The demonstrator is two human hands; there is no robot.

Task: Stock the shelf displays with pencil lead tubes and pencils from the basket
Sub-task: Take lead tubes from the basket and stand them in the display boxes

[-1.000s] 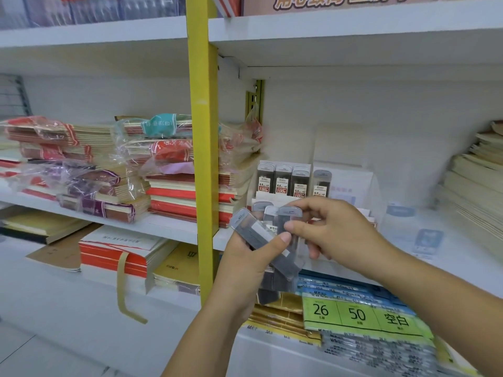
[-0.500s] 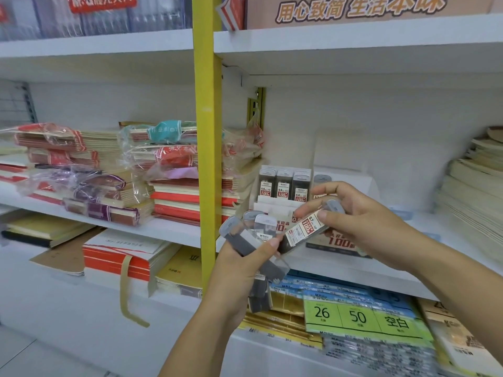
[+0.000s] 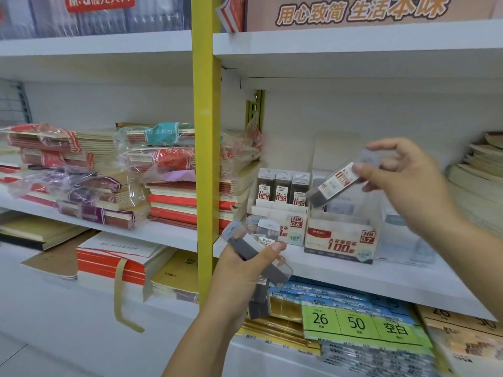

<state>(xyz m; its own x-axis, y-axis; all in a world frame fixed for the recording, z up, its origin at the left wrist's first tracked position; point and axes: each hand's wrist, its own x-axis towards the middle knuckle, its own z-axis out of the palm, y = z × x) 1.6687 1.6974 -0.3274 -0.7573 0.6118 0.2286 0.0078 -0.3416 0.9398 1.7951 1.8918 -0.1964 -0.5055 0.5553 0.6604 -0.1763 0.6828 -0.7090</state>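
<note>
While your left hand (image 3: 242, 273) grips flat plastic tubes (image 3: 246, 247), your right hand (image 3: 405, 183) pinches one tilted tube (image 3: 333, 186). A cardboard box (image 3: 337, 242) stands beneath.

two display boxes: hb 0.5 box (image 3: 284, 227), hb 0.7 box (image 3: 340, 242). three tube rows (image 3: 281, 187) in the first. right hand (image 3: 408, 183): one loose tube (image 3: 336, 183). left hand (image 3: 242, 276): bunch (image 3: 246, 246) of at least three.

We are in a stationery shop: white shelves (image 3: 353, 278) on a yellow upright (image 3: 205, 159) carry wrapped stacks of notebooks (image 3: 174, 191), branded display boxes (image 3: 340, 240) of lead tubes (image 3: 281, 187) marked HB, and a printed banner (image 3: 353, 9) above.
</note>
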